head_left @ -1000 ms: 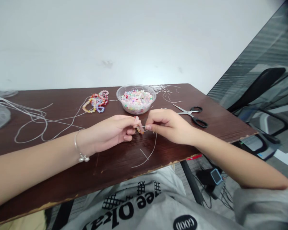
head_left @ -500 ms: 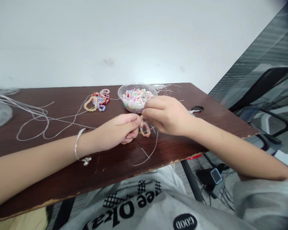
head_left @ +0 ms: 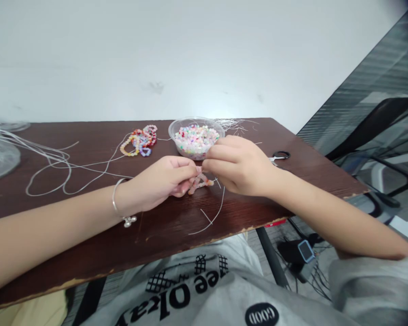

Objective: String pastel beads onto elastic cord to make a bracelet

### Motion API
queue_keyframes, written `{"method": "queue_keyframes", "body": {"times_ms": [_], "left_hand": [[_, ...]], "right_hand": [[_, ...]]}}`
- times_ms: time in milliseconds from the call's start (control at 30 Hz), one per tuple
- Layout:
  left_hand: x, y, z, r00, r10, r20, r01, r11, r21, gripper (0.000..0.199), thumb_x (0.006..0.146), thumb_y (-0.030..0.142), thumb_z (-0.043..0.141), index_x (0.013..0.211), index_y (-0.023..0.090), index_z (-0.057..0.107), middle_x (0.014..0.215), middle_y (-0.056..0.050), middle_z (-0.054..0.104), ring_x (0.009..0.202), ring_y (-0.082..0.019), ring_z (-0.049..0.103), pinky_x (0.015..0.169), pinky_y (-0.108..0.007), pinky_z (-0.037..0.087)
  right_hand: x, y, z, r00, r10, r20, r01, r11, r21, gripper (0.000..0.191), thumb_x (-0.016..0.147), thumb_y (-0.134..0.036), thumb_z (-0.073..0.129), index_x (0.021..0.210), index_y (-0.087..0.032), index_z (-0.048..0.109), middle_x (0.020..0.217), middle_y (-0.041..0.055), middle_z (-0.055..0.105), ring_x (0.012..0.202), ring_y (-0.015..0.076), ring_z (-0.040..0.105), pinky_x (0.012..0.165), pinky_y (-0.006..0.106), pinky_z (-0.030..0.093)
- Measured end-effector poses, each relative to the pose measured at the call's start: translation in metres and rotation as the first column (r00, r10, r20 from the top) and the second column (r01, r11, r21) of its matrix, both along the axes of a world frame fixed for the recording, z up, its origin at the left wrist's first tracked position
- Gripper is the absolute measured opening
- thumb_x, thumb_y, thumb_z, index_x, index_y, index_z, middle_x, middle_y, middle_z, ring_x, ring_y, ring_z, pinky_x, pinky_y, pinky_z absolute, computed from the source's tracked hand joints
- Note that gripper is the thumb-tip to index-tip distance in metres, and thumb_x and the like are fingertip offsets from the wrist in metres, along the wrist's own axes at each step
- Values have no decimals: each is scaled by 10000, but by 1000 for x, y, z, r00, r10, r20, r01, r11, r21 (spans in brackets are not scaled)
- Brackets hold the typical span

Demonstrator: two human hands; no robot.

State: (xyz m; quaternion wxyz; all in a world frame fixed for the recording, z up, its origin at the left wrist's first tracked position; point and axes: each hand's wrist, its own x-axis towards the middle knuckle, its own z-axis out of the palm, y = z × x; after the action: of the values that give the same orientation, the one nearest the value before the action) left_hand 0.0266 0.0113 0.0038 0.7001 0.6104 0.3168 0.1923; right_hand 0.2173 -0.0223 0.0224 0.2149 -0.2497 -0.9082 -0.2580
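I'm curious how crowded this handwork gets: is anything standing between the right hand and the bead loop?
Nothing visible is. The loop sits just below the fingertips of the left hand, right beside the right hand. The bowl stands beyond, not between them.

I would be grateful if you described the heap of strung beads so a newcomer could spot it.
Find the dark brown table, then the clear bowl near its far edge. Just left of the bowl lies the heap of strung beads, in yellow, red, pink and blue. Unlike the loose beads inside the bowl, these are threaded into loops that lie bunched together.
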Motion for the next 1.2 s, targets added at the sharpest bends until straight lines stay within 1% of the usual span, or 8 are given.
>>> {"method": "queue_keyframes", "body": {"times_ms": [167, 367, 633, 700, 833, 933, 1033, 1200], "left_hand": [[0, -5, -1, 997, -42, -58, 51, 985, 166, 319, 916, 270, 414, 635, 137, 486, 549, 20, 498, 442, -46, 375, 412, -157, 272], [-3, -3, 0, 983, -74, -167, 128, 931, 343, 276, 861, 266, 495, 618, 139, 519, 582, 7, 555, 480, -59, 422, 455, -166, 334], [-1, 0, -9, 999, -42, -5, 42, 984, 173, 251, 814, 177, 495, 584, 124, 580, 586, -46, 633, 412, -43, 384, 427, -180, 287], [-1, -1, -8, 999, -1, 35, -5, 985, 170, 254, 817, 184, 498, 589, 121, 589, 580, -41, 621, 417, -41, 378, 433, -180, 293], [-1, 0, -6, 994, 86, 62, -96, 978, 186, 236, 807, 188, 526, 585, 126, 575, 519, -3, 548, 422, -38, 363, 421, -171, 276], [-2, 3, -8, 988, 145, 51, -153, 966, 208, 250, 797, 182, 535, 552, 134, 526, 477, 16, 481, 428, -45, 358, 414, -172, 267], [-2, 5, -9, 982, 172, 79, -184, 965, 185, 223, 788, 166, 528, 568, 141, 508, 488, 23, 460, 428, -45, 337, 417, -177, 265], [0, 5, -7, 980, 147, 137, -153, 988, 35, 199, 794, 168, 511, 596, 154, 487, 472, 45, 389, 410, -45, 293, 417, -189, 234]], "right_hand": [[1, 7, 2, 999, -29, -44, 21, 984, -179, 258, 893, -172, 406, 758, -119, 620, 721, 55, 530, 684, 153, 422, 629, 299, 337], [-2, 9, 6, 995, -10, -101, -38, 885, -463, 200, 868, -153, 447, 767, -113, 616, 755, 62, 560, 727, 145, 492, 659, 279, 367], [-8, 4, -11, 917, -103, -385, -139, 823, -551, 154, 889, -170, 453, 788, -126, 561, 765, 47, 554, 722, 129, 497, 669, 269, 403], [-11, 2, -16, 811, -207, -548, -271, 697, -664, 103, 902, -229, 469, 837, -154, 496, 763, 25, 559, 696, 116, 522, 648, 258, 427], [-20, -1, -25, 647, -429, -630, -596, 230, -770, 201, 872, -252, 529, 879, -204, 334, 755, -11, 572, 658, 111, 583, 595, 249, 478], [-24, -2, -28, 613, -529, -587, -644, 96, -759, 183, 872, -226, 509, 851, -205, 329, 664, -57, 512, 593, 92, 552, 580, 244, 484], [-24, -2, -27, 595, -576, -561, -575, 183, -798, 83, 877, -209, 473, 882, -194, 392, 546, -105, 374, 433, 55, 366, 426, 172, 345], [-20, -3, -27, 618, -436, -654, -331, 611, -720, 57, 806, -189, 562, 839, -142, 564, 570, -63, 405, 505, 52, 333, 470, 181, 284]]}}
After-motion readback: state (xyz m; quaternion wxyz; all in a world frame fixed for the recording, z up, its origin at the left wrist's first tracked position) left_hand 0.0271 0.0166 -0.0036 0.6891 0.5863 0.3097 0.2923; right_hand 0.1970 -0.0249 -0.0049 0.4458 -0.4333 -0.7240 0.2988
